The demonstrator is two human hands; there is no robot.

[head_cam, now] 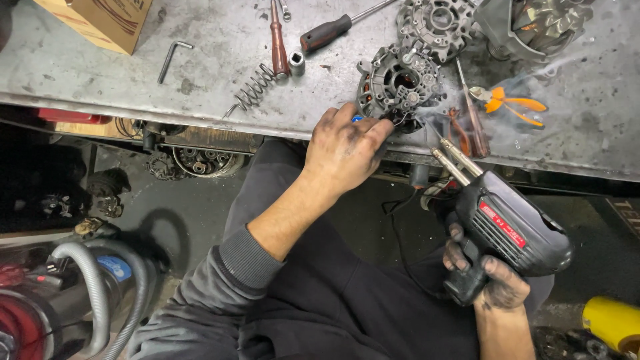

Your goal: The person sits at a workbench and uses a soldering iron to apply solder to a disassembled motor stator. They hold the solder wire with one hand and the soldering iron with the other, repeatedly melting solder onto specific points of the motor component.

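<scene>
At the tabletop (120, 73) edge, left hand (347, 150) grip pinches wire against the alternator housing (399, 83); right hand (497, 283) grip clasps the soldering gun (507, 230): keep steady

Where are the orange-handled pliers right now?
In the head view, the orange-handled pliers lie on the metal workbench at upper right, just right of the wooden-handled screwdriver and beyond the soldering gun in the right hand.

A worn grey metal counter (80, 63) runs across the top, scratched and stained, lit from above. Under its edge lies deep shadow. The floor (180, 213) below is dark, smooth concrete. At lower left stands a machine with grey ribbed hoses (93, 287)
</scene>
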